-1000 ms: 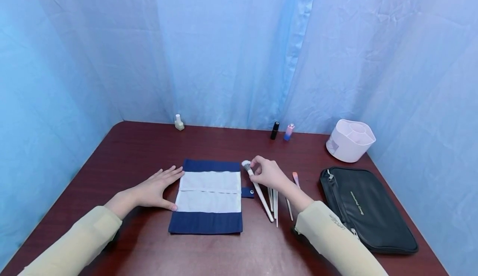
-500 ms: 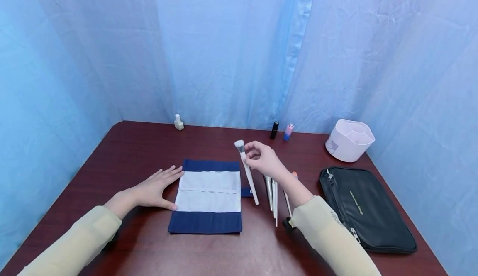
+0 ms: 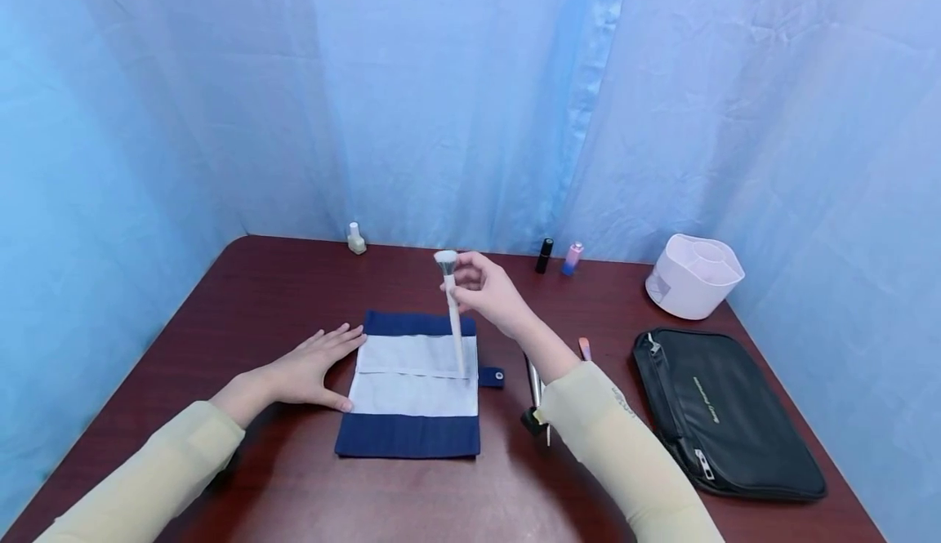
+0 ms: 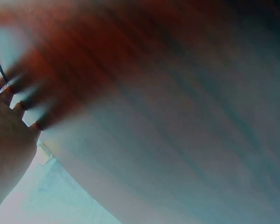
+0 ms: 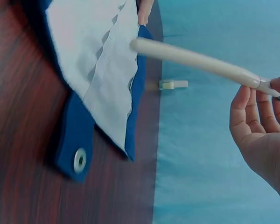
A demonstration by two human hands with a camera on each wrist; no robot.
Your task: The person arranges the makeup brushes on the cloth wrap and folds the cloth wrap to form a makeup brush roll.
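Makeup brush (image 3: 455,322) pinched over the cloth wrap (image 3: 408,437)

The right hand (image 3: 491,290) clamps the brush just below its bristles (image 3: 445,259), thumb and fingers together on it; the bristles point up and the handle's end is over the right side of the wrap's white panel (image 3: 408,396). Whether that end touches the wrap I cannot tell. The left hand (image 3: 312,370) lies at the wrap's left edge, fingers straight and spread apart, fingertips and thumb on its border. A tab (image 3: 488,377) with 1 metal snap (image 5: 79,160) juts from the wrap's right edge. Farther right of the wrap lie other brushes (image 3: 534,384), partly behind a sleeve (image 3: 617,445), then 1 black case (image 3: 735,420). Beyond the wrap stand 1 bottle (image 3: 356,241) and 2 tubes (image 3: 544,257).
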